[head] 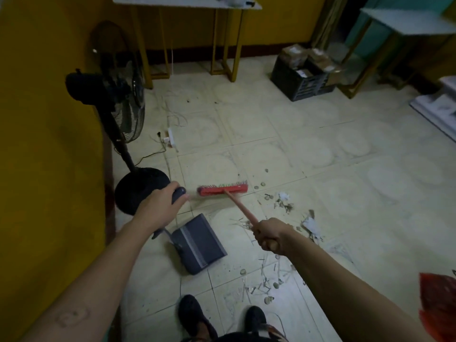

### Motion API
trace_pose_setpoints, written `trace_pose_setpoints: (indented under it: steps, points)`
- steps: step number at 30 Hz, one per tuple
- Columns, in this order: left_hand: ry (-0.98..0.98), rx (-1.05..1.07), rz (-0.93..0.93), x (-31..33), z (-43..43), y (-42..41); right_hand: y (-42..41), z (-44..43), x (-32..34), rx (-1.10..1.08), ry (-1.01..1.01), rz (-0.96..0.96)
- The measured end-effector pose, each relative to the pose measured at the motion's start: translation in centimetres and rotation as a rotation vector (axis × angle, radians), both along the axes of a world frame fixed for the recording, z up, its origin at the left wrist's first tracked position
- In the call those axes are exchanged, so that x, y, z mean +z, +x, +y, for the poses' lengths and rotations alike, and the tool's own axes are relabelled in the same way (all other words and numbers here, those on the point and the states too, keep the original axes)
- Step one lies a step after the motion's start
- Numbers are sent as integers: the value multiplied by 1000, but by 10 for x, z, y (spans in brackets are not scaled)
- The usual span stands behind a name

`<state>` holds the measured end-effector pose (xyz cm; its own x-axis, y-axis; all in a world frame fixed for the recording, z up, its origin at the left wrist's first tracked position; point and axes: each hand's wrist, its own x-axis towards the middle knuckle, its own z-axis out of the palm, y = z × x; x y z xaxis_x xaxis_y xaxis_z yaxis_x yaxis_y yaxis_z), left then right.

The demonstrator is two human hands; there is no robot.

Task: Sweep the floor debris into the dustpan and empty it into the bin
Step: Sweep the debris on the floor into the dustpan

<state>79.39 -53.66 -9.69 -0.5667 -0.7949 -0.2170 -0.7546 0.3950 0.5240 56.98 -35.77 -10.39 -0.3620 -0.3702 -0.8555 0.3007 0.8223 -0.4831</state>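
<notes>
Sweeping step: my left hand (158, 206) grips the dustpan (197, 243) handle, my right hand (270, 234) is closed round the broom (223, 189) stick. Debris (266, 282) lies right of the dustpan; next, drag the bristles back through it into the pan.

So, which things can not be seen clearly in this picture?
- Bin: none identifiable in the head view; the red thing is cut by the right edge.
- Items on the white table: cut by the top edge.
- Dustpan contents: too dark.
- Brush bristles: blurred.
</notes>
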Motion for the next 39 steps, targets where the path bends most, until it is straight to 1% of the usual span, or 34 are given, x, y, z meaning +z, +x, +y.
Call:
trace_pose_setpoints:
  steps: [2, 4, 6, 8, 9, 13, 18, 23, 27, 30, 35, 39]
  points:
    - [-23, 25, 15, 6, 6, -15, -8, 18, 2, 59, 2, 110]
    - [-62, 34, 30, 12, 16, -33, -22, 44, 3, 85, -13, 174]
    - [-104, 38, 27, 19, 24, -49, -38, 70, 2, 129, -1, 145]
    - [-143, 21, 21, 25, 36, -67, -59, 93, -3, 170, 65, 69]
    - [-161, 12, 13, 29, 41, -73, -68, 95, -7, 186, 99, 68]
    - [-250, -52, 5, 41, 64, -108, -98, 99, -11, 216, 113, 260]
    - [-364, -79, -50, 43, 92, -144, -136, 144, -23, 318, 143, 337]
    - [-423, -78, -80, 49, 113, -172, -170, 162, -18, 296, 23, 295]
    - [-491, -67, -84, 58, 122, -190, -181, 167, -20, 265, -1, 285]
    - [-500, -51, -57, 67, 121, -200, -186, 163, -17, 201, -26, 266]
    - [-506, -39, -31, 71, 102, -218, -201, 144, -12, 153, -15, 279]
    - [-490, -21, -12, 70, 82, -234, -218, 113, -19, 133, 45, 303]
